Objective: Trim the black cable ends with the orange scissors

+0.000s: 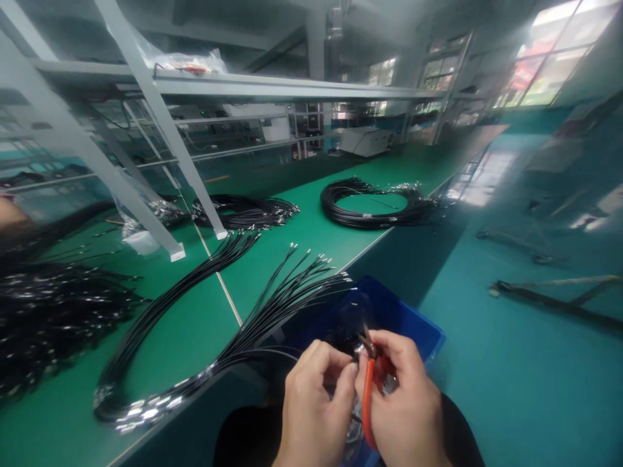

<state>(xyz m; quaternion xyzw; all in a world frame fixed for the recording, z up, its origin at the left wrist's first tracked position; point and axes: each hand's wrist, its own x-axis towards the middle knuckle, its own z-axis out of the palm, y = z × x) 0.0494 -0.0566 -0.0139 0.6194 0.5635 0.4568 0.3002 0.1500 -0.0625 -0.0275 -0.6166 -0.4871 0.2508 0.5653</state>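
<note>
R hand (pixel 403 392) curled round pliers (pixel 368 402); L hand (pixel 316 395) pinching small part (pixel 355 358), type unclear. Best steady pliers, hands tog.

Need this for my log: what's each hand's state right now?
Left hand: pinched closed; what it holds can't be told.
Right hand: closed, holding orange-handled pliers.

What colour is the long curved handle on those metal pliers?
The long curved pliers handle is orange-red, seen best in the head view.
</note>
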